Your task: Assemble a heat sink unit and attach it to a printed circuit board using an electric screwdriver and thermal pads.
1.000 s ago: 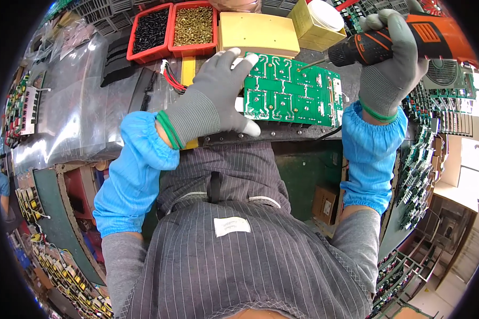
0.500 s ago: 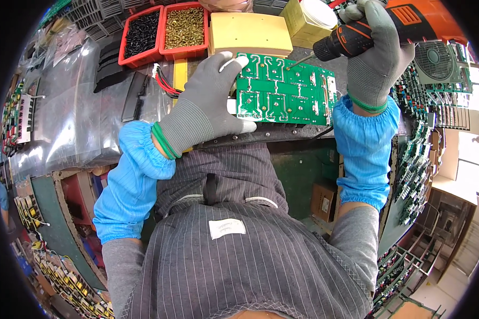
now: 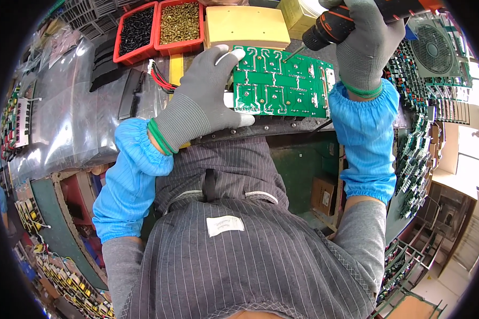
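Observation:
A green circuit board (image 3: 274, 82) lies at the front edge of the bench, its soldered side up. My left hand (image 3: 202, 98), in a grey glove, grips the board's left end, thumb at the near edge and fingers at the far corner. In my gloved right hand (image 3: 364, 45) is an orange and black power screwdriver (image 3: 330, 26), held tilted. Its thin bit reaches down to the upper middle of the board, at a screw position. Several brass-coloured screw heads show on the board. The back of the screwdriver runs out of view.
Two red bins stand at the back left, one with black screws (image 3: 137, 34), one with brass screws (image 3: 180, 24). A yellow stack of sheets (image 3: 246, 25) sits behind the board. Red and black wires (image 3: 160, 78) lie left of it. Racks of circuit boards (image 3: 412, 170) stand at right.
The board, both hands and the screwdriver sit slightly higher in the picture, as does the bench around them. The bit stays at the same place on the board.

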The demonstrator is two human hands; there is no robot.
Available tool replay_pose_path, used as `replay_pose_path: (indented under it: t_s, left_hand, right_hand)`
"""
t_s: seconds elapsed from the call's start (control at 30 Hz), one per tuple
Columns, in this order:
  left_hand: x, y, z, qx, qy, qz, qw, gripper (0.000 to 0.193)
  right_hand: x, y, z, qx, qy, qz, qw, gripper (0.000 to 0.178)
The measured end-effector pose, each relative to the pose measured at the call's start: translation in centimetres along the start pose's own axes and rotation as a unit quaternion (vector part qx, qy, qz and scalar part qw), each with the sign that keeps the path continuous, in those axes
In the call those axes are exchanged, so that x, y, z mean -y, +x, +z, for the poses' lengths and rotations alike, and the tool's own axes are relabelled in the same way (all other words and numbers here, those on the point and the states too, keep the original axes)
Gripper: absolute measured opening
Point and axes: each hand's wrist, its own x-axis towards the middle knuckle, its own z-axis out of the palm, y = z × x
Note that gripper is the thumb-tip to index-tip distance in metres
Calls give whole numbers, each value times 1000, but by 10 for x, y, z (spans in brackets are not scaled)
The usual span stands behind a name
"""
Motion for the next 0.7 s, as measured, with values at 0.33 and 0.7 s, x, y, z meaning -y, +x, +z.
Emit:
replay_pose_path:
  t_s: [0.33, 0.7]
  left_hand:
    - [2, 3, 2, 5, 26, -15, 1000, 109]
    - [2, 2, 1, 8, -5, -11, 1000, 109]
  right_hand:
    - [-55, 10, -73, 41, 74, -58, 995, 41]
    - [-23, 39, -166, -81, -110, 98, 986, 29]
